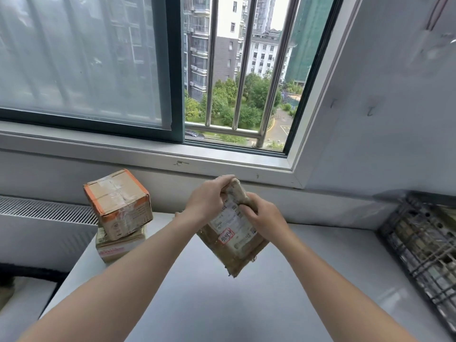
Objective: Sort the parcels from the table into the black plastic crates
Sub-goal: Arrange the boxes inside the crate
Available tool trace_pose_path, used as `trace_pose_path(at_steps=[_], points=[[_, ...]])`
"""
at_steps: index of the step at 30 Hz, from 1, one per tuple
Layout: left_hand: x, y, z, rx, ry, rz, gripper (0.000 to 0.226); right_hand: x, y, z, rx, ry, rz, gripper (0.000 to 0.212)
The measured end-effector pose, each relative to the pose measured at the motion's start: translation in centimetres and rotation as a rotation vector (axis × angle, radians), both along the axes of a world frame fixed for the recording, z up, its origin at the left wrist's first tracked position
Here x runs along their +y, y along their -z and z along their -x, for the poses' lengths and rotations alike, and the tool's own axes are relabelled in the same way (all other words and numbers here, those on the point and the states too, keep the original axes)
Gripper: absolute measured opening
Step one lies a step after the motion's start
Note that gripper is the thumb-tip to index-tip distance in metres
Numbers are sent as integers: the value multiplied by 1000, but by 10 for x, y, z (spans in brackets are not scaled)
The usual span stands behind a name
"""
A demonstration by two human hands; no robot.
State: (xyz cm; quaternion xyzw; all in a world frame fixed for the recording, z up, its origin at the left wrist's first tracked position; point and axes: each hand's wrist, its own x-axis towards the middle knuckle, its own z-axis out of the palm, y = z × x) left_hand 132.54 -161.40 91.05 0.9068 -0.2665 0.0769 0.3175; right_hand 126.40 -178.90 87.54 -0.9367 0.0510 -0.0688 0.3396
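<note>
Grey laminate forms the table (271, 304), which extends beneath and on both sides of the fingers. One black lattice crate (404, 248) is seen well to the right of the fingers, at the table's edge. Brownish shapes are visible through its lattice; these are judged to be parcels already sorted, but blur prevents confirmation. Any further crates are outside the view.

Two cardboard boxes are stacked well to the left of the fingers. The upper box (118, 203), edged in orange tape, is set tilted and askew on the lower box (118, 248). Neither is touched by a hand.

One flat brown parcel (234, 255) is held in the air above the table, clear of its surface, with its far end raised and its white label (234, 223) turned towards the camera. A red-bordered sticker (226, 236) is fixed just below the fingers.

The left hand (204, 201) is closed over the parcel's far end, its fingers (225, 180) curled round that end. The right hand (264, 218) is placed just beside it, its fingers (246, 208) curled onto the upper right edge. The parcel is gripped by both hands.

Progress is judged as partial. The held parcel is not yet placed in a crate, and the two boxes are left to be sorted.
</note>
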Motion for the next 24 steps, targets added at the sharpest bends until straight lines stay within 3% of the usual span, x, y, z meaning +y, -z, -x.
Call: trace_pose_path(at_steps=[5, 9, 11, 14, 17, 19, 24], points=[[-6, -17, -7, -166, 10, 60, 49, 3, -11, -3, -108, 83, -40, 23], [0, -22, -10, -334, -126, -35, 61, 7, -16, -3, -201, 193, -122, 20], [8, -17, -8, -254, -239, 4, 72, 5, -19, -4, -244, 245, -155, 20], [16, -7, -5, 141, -235, 277, 88, 2, -28, -5, -293, 290, -177, 20], [17, 0, 2, 480, -129, 601, 79, 5, -36, -7, -319, 278, -204, 18], [20, 1, 4, 482, -115, 666, 74, 6, -40, -7, -333, 277, -221, 17], [28, -3, 5, 432, -73, 741, 83, 10, -53, -2, -348, 219, -182, 51]])
